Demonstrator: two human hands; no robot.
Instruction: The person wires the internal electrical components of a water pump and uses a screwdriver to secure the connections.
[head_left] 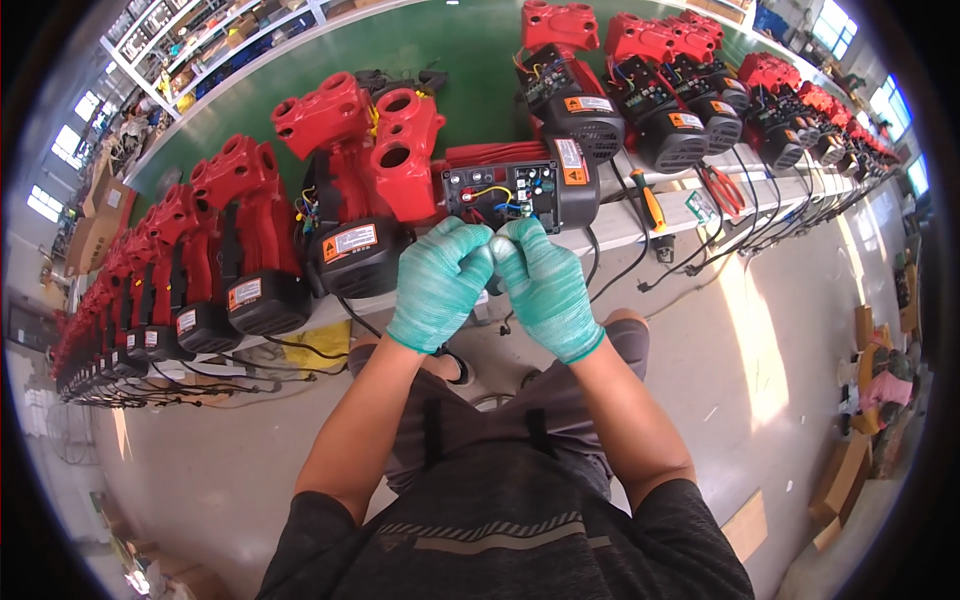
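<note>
Green bench, red machines at 10 and 2 o'clock. Opened machine at 12 o'clock. Left hand and right hand curl just beside it, meeting; can't tell if anything's pinched.

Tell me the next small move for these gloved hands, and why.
Probably a slight lift toward the uncovered yellow wire: the left hand and right hand meet at the lower edge of the open circuit panel where it shows. Whether they pinch anything is unclear.
</note>
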